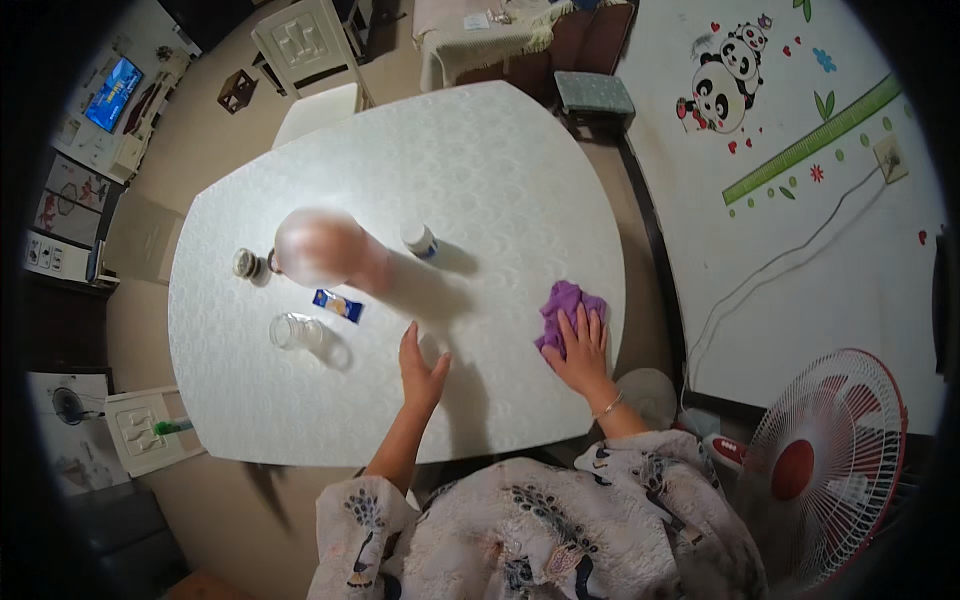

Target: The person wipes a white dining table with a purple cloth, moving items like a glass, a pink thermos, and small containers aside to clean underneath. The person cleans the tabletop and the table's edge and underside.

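My right hand lies on a bunched purple cloth near the table's right edge, its fingers stretched out and spread over it. Further left, my left hand is held near the tabletop with thumb and fingers apart and nothing in it. Beyond it stands a large, rounded, pinkish thing, too blurred to name. A white bottle is to its right. A blue packet lies in front of it, near a clear glass jar. A small lidded jar stands farther left.
The table has a pale patterned top. A red-and-white fan stands close on my right, beside the wall. White chairs are at the far side and left, and a grey-topped stool is at the far right.
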The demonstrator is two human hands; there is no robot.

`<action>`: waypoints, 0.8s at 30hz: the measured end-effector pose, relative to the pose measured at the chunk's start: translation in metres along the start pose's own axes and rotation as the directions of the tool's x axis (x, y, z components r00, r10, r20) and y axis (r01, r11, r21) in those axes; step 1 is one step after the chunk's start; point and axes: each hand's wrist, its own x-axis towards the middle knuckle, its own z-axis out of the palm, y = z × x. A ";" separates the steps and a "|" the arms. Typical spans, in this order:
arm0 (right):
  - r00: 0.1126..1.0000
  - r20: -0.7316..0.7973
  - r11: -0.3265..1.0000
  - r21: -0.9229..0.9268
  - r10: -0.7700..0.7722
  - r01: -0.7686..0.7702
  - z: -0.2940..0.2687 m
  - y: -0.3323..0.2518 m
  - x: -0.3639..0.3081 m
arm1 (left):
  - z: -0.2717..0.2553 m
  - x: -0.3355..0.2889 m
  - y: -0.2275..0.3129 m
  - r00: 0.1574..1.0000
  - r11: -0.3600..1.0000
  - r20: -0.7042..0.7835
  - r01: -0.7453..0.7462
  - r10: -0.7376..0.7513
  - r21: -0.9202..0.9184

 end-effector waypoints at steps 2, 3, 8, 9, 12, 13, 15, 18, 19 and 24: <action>0.991 -0.128 0.989 0.145 0.026 -0.007 -0.005 0.018 0.003 | 0.017 -0.004 0.020 0.990 0.989 0.049 -0.133 0.130 0.061; 0.980 -0.190 0.974 0.227 0.065 -0.021 -0.010 0.031 0.005 | 0.032 -0.003 0.031 0.975 0.973 0.070 -0.216 0.211 0.080; 0.866 -0.449 0.905 0.426 0.218 -0.007 -0.031 0.079 -0.016 | 0.117 0.022 0.105 0.739 0.795 0.417 -0.604 0.529 0.062; 0.865 -0.427 0.884 0.465 0.261 -0.037 -0.035 0.084 -0.026 | 0.131 0.027 0.119 0.695 0.779 0.475 -0.626 0.540 0.030; 0.880 -0.342 0.793 0.606 0.330 -0.062 -0.026 0.098 -0.060 | 0.161 0.023 0.136 0.678 0.741 0.603 -0.640 0.420 0.203; 0.890 -0.277 0.753 0.649 0.362 -0.105 -0.029 0.090 -0.069 | 0.168 0.015 0.129 0.688 0.748 0.586 -0.634 0.428 0.199; 0.888 -0.213 0.709 0.686 0.408 -0.162 -0.013 0.097 -0.085 | 0.161 -0.013 0.116 0.653 0.735 0.611 -0.658 0.447 0.165; 0.908 -0.137 0.669 0.721 0.396 -0.182 0.002 0.078 -0.077 | 0.100 -0.076 0.082 0.666 0.726 0.589 -0.662 0.457 0.185; 0.918 -0.202 0.694 0.713 0.343 -0.102 0.007 0.075 -0.070 | 0.086 -0.093 0.057 0.691 0.758 0.579 -0.626 0.433 0.181; 0.934 -0.317 0.848 0.529 0.163 0.031 -0.002 0.028 -0.015 | -0.031 -0.076 -0.038 0.994 0.840 0.078 -0.109 0.079 0.531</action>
